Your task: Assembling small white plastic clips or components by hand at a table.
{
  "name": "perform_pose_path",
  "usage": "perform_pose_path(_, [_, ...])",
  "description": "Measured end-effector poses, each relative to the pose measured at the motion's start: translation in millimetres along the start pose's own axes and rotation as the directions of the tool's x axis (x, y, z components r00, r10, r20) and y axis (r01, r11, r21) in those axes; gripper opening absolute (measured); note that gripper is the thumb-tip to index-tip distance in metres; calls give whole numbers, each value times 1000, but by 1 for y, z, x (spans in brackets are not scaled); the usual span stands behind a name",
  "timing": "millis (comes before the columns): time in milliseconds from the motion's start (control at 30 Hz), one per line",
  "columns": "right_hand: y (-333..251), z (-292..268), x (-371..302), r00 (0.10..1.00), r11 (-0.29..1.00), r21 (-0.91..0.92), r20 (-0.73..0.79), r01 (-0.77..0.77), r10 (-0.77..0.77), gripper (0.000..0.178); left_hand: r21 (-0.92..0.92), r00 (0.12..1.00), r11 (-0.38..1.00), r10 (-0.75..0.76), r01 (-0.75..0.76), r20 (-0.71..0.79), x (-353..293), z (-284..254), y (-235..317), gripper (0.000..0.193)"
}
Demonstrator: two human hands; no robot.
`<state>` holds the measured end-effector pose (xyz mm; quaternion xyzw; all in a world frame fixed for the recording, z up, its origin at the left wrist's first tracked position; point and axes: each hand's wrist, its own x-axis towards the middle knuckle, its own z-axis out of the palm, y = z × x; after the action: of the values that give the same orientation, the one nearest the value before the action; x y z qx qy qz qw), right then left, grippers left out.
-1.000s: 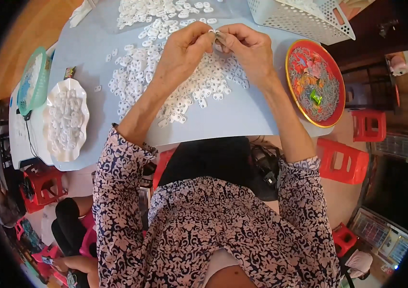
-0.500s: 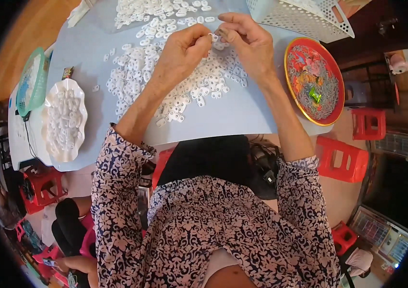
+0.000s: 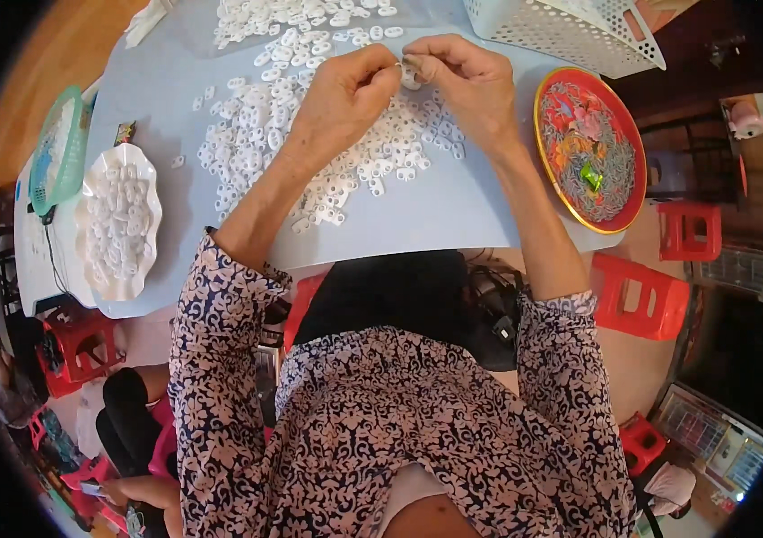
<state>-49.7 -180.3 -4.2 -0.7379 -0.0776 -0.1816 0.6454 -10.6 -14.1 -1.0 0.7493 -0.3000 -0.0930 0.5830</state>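
Observation:
Above a loose heap of small white plastic pieces with two holes (image 3: 251,134), my two hands meet fingertip to fingertip. My left hand (image 3: 350,97) is closed in a pinch, thumb against forefinger, on a small white plastic piece that is mostly hidden. My right hand (image 3: 473,90) also pinches at the same spot, its thumb and forefinger touching or almost touching the left fingertips. What it grips is too small to make out. Right of that hand lies a red round tray with a gold rim (image 3: 630,166), strewn with many thin grey bits and a green wrapper.
A scalloped white dish (image 3: 155,215) full of white pieces stands at the left, near a green basket (image 3: 76,148). At the far right is a perforated pale crate (image 3: 601,54). Red stools (image 3: 637,296) stand by the table (image 3: 453,220). Another person (image 3: 143,439) sits at lower left.
Both hands stay over the heap. The right fingers have curled in closer to the left fingertips, and the left hand has shifted very slightly right.

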Motion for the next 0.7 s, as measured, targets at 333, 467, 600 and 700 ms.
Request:
perform_pose_path(333, [3, -8, 0, 990, 995, -43, 108, -86, 90, 14, 14, 1000, 1000, 2, -2, 6, 0, -1, -2, 17])
perform_pose_path(467, [2, -5, 1, 996, 999, 45, 89, -30, 26, 15, 18, 1000, 1000, -16, 16, 9, -1, -2, 1, 17])
perform_pose_path(600, [-1, -5, 0, 997, 999, -21, 72, -33, 35, 17, 27, 999, 999, -19, 19, 25, 0, -2, 2, 18])
perform_pose_path(700, [-1, -4, 0, 996, 999, -48, 85, 5, -1, 18, -35, 999, 999, 4, -3, 31, 1, -2, -3, 17])
